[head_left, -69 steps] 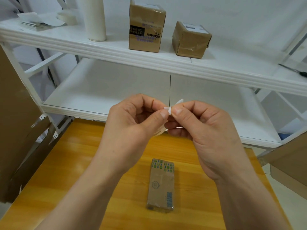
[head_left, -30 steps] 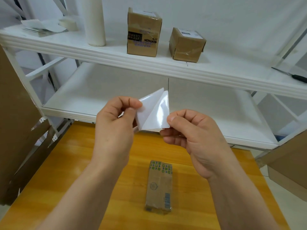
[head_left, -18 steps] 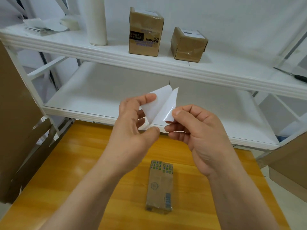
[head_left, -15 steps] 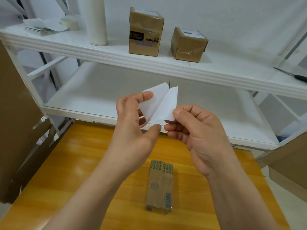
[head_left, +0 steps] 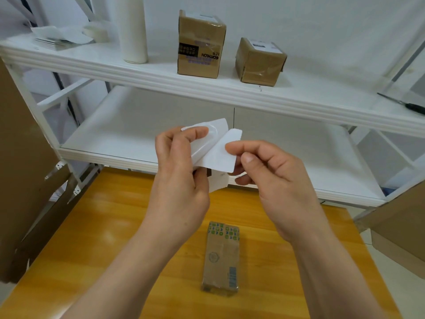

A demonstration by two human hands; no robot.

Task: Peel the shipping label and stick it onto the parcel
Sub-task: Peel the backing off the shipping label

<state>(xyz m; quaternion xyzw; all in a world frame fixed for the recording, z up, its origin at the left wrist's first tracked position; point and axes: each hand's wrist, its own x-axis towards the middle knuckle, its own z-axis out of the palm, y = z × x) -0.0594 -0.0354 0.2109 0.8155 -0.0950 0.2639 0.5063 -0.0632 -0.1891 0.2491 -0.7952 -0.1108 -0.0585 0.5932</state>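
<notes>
A white shipping label point(head_left: 222, 155) is partly peeled from its glossy backing sheet point(head_left: 212, 130), and both are held up in the air above the table. My left hand point(head_left: 179, 180) pinches the backing sheet at its left side. My right hand point(head_left: 273, 180) pinches the peeled flap of the label between thumb and forefinger. The two layers still join along their lower left edge, behind my left thumb. Below my hands, a small brown parcel point(head_left: 222, 256) with a green and blue printed band lies flat on the yellow wooden table point(head_left: 92, 238).
A white two-tier shelf point(head_left: 207, 88) stands behind the table. Its top tier carries two brown boxes point(head_left: 200, 44), a white roll point(head_left: 133, 28), a paper stack point(head_left: 57, 38) and a screwdriver point(head_left: 407, 104). Flat cardboard leans at the left point(head_left: 20, 169) and right point(head_left: 400, 226).
The label has come further off the backing: my right hand pulled its flap to the right and down, while my left hand shifted its grip on the backing sheet.
</notes>
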